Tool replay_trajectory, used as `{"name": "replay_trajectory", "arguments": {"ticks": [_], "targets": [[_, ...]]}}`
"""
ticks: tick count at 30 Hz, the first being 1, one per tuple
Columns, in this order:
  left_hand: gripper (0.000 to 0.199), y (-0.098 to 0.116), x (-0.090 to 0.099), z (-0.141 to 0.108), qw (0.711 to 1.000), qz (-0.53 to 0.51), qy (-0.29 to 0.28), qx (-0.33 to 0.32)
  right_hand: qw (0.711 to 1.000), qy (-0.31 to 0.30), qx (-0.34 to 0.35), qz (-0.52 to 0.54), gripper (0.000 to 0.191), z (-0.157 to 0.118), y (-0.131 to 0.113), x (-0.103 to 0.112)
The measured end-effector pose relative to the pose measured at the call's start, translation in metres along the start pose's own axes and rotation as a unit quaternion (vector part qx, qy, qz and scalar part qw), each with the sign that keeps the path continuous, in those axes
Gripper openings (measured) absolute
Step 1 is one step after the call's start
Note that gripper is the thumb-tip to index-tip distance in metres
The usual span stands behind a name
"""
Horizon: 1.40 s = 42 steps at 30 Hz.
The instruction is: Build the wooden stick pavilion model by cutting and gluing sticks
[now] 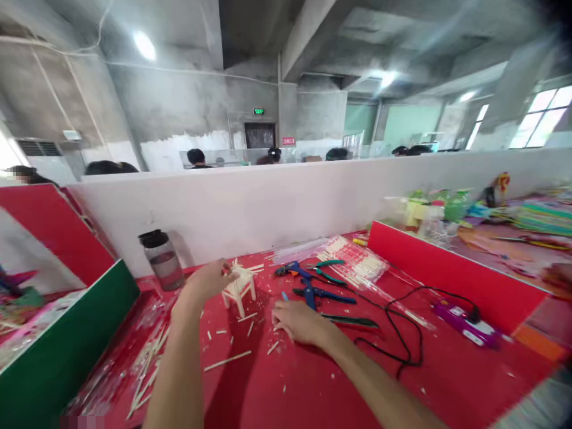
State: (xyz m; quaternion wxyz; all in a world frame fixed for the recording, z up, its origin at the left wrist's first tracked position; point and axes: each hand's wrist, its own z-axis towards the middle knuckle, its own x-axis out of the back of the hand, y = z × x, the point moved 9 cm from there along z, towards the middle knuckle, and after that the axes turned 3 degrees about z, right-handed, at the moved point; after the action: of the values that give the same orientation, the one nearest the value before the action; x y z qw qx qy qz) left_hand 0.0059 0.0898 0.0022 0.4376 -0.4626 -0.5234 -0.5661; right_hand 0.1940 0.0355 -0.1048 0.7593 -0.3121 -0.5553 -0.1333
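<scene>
A small pale chair-like model (243,283) built of wooden sticks stands on the red tabletop. My left hand (212,279) is at its upper left edge, fingers closed on it. My right hand (292,320) rests low over the table to the right of the model, with its fingers curled. A small blue tip shows above that hand; what the fingers hold is hidden. Short cut stick pieces (250,328) and a longer stick (227,360) lie between and below my hands. A blue glue gun (306,283) lies just beyond my right hand.
Blue-handled cutters (335,295), green-handled pliers (328,271) and a bundle of sticks (357,262) lie to the right. A black cable (420,339) runs to a purple power strip (467,322). A water bottle (161,259) stands left by the white partition (268,205).
</scene>
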Motion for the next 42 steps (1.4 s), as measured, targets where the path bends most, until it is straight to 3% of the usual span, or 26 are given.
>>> {"name": "replay_trajectory", "arguments": {"ticks": [5, 8, 11, 14, 17, 19, 22, 30, 35, 42], "targets": [[0.039, 0.011, 0.043, -0.025, 0.992, 0.025, 0.126, -0.004, 0.981, 0.055, -0.049, 0.182, 0.010, -0.001, -0.001, 0.027], [0.027, 0.040, 0.081, -0.054, 0.970, -0.023, 0.232, -0.063, 0.935, 0.091, -0.058, 0.337, 0.015, -0.001, 0.001, 0.040], [0.022, 0.074, 0.091, -0.078, 0.953, -0.095, 0.252, -0.143, 0.898, 0.122, -0.045, 0.420, 0.019, -0.002, 0.003, 0.051], [0.020, 0.094, 0.066, -0.093, 0.946, -0.147, 0.228, -0.177, 0.865, 0.145, -0.056, 0.478, 0.026, -0.003, 0.011, 0.058], [0.021, 0.103, 0.018, -0.101, 0.942, -0.184, 0.197, -0.198, 0.831, 0.162, -0.069, 0.527, 0.033, -0.004, 0.018, 0.060], [0.022, 0.103, -0.014, -0.102, 0.941, -0.197, 0.192, -0.195, 0.820, 0.166, -0.072, 0.542, 0.037, -0.005, 0.020, 0.061], [0.024, 0.104, -0.042, -0.101, 0.934, -0.213, 0.204, -0.203, 0.814, 0.154, -0.077, 0.555, 0.041, -0.004, 0.019, 0.059], [0.019, 0.094, -0.057, -0.091, 0.915, -0.268, 0.222, -0.204, 0.792, 0.129, -0.093, 0.590, 0.039, -0.001, 0.018, 0.040], [0.014, 0.089, -0.059, -0.092, 0.903, -0.289, 0.250, -0.195, 0.775, 0.109, -0.052, 0.620, 0.038, 0.000, 0.012, 0.039], [0.018, 0.085, -0.063, -0.090, 0.888, -0.348, 0.248, -0.167, 0.830, 0.177, -0.011, 0.529, 0.027, -0.007, 0.004, 0.066]]}}
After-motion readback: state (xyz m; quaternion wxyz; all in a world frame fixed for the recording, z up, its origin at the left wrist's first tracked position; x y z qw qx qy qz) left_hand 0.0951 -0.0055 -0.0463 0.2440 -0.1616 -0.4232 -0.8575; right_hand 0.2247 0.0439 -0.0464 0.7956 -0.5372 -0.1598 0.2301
